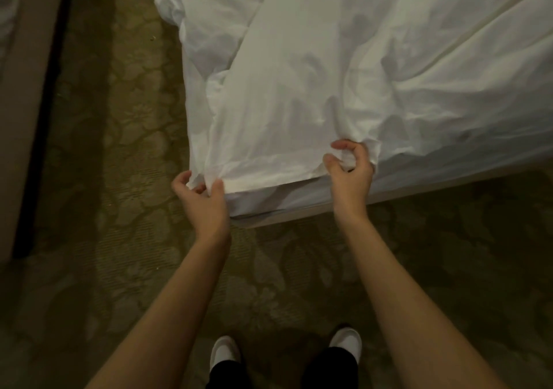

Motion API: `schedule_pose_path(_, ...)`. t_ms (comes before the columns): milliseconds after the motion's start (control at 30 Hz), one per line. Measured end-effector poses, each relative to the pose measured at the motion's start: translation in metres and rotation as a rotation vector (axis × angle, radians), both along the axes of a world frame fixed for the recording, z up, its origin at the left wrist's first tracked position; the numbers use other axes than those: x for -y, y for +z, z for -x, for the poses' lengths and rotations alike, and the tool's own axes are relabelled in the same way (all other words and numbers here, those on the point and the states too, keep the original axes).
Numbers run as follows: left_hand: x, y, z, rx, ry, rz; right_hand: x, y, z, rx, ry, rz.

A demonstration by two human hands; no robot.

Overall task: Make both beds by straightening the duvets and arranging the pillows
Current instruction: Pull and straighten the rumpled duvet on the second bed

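duvet (299, 68) | soft, light, rumpled | left hand (201, 197), right hand (349, 171) both pinch its foot edge | grip corners

The white, rumpled duvet (314, 68) lies crumpled over the bed's corner, its edge apparently lifted.

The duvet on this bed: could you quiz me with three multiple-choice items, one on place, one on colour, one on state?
1. Where does the left hand grip the duvet?
A. At its near corner
B. At its middle
C. Nowhere

2. What colour is the duvet?
A. Blue
B. White
C. Striped red

3. How does the duvet lie?
A. Smooth and flat
B. Rolled up
C. Rumpled

Answers: 1 A, the fingers pinch the corner at the bed's edge; 2 B, the cloth is plain white; 3 C, folds cross it above the right hand.
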State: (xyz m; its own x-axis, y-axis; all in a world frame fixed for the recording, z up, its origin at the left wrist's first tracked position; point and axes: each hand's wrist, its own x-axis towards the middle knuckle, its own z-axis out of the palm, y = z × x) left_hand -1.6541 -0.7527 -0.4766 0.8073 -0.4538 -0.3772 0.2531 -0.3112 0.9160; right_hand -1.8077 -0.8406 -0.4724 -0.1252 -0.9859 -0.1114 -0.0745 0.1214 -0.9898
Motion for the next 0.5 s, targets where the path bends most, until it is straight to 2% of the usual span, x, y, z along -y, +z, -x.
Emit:
schedule_pose_path(100,-0.009,0.0,0.042,-0.1,0.045,0.081,-0.012,0.001,0.018,0.026,0.078,-0.004)
schedule_pose_path(200,-0.009,-0.001,0.092,-0.218,-0.056,0.142,-0.021,-0.002,0.04,-0.012,0.119,0.022)
schedule_pose_path(400,0.028,0.013,0.141,-0.141,-0.455,0.288,-0.001,0.006,0.086,0.031,0.083,-0.049)
schedule_pose_path(500,0.054,0.023,0.157,-0.101,-0.568,0.333,0.016,0.005,0.104,0.009,0.091,-0.049)
